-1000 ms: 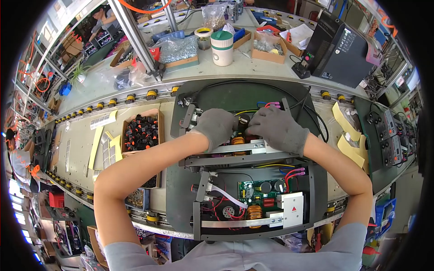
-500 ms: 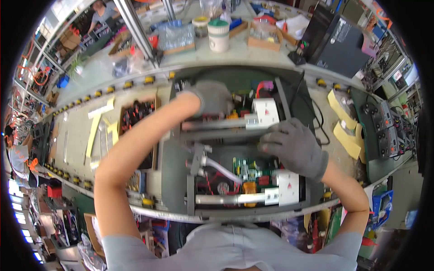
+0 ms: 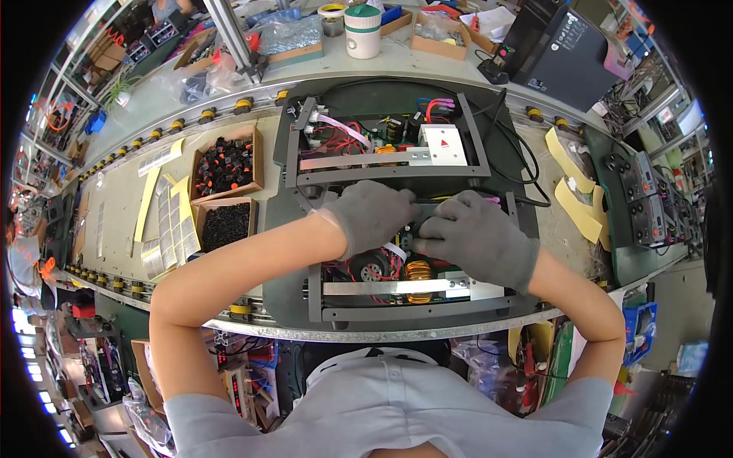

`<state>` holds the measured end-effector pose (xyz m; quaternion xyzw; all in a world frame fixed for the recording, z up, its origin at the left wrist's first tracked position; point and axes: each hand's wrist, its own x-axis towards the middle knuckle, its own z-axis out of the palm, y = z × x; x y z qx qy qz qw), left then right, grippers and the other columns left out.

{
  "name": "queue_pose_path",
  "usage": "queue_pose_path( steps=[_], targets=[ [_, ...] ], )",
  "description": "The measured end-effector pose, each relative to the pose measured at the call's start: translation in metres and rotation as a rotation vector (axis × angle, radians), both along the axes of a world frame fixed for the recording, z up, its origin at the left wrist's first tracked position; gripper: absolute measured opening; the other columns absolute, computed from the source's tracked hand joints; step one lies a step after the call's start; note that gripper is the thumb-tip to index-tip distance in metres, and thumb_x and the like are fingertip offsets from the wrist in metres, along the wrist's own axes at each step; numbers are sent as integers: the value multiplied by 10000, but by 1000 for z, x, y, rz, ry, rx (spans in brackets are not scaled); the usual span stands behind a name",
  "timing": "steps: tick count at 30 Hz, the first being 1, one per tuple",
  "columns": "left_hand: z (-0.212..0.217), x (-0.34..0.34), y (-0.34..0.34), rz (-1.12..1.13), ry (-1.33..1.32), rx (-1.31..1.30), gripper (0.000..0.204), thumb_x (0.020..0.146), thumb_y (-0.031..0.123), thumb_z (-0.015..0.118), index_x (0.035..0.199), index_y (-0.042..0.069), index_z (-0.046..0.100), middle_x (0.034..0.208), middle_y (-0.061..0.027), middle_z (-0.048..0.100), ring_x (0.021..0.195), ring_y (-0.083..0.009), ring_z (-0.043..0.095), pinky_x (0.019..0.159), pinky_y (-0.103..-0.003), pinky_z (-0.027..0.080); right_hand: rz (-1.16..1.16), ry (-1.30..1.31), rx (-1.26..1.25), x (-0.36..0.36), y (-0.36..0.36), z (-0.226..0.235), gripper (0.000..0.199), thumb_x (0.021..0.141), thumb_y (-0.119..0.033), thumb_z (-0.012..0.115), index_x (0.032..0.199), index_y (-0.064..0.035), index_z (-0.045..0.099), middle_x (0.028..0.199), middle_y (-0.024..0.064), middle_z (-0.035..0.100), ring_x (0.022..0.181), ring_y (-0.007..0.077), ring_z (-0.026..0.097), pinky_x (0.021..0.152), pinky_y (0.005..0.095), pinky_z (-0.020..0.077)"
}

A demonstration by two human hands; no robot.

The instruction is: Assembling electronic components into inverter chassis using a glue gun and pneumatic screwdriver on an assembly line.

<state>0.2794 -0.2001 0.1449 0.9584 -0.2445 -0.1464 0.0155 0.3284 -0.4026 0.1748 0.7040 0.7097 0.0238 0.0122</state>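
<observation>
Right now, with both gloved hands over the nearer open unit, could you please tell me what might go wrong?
The left hand and right hand are close to the white ribbon cable in the nearer open unit, so either might snag it. The black cable loops beside the far unit and could catch if that unit were moved. The left forearm passes close to the box of small black parts and might bump it.

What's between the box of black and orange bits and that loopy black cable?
The head view shows the farther framed unit of electronics between the box and the black cable. It sits on a dark board.
</observation>
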Motion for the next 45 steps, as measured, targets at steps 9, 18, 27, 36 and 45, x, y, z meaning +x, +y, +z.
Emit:
queue_pose_path(
  steps=[9, 18, 27, 36, 45],
  targets=[
    [-32, 7, 4, 77, -67, -260, 273, 803, 156, 559, 1032, 12, 524, 835, -191, 649, 798, -368, 647, 705, -450, 504, 108, -146, -111, -14, 23, -13, 167, 805, -238, 533, 895, -157, 648, 966, 2, 544, 954, 183, 509, 788, 318, 387],
    [-1, -12, -4, 132, -136, -375, 193, 852, 201, 563, 1018, 131, 633, 1018, -59, 570, 887, -295, 609, 751, -400, 493, 75, -202, -206, -20, 13, -3, 187, 781, -233, 576, 927, -130, 631, 942, -8, 562, 954, 154, 517, 771, 294, 402],
    [-14, 2, 7, 109, -177, -608, 201, 799, 231, 599, 951, 116, 663, 890, -105, 621, 858, -303, 612, 761, -411, 485, -9, -207, -212, -18, 19, -6, 223, 819, -224, 547, 963, -57, 581, 955, 71, 583, 869, 199, 558, 788, 322, 451],
    [-1, -23, -7, 279, -58, -578, 167, 736, 171, 586, 876, 108, 650, 829, -124, 661, 820, -322, 634, 721, -416, 495, -30, 14, -196, -26, -7, -11, 315, 823, -234, 566, 1058, -26, 535, 950, 107, 583, 872, 241, 579, 762, 343, 496],
    [3, -14, -5, 235, 26, -455, 224, 728, 165, 588, 918, 164, 708, 846, -139, 666, 833, -317, 641, 763, -418, 501, -57, -245, -306, -23, 0, 11, 155, 761, -277, 612, 799, -154, 700, 968, 26, 566, 958, 208, 520, 793, 340, 417]
  ],
)
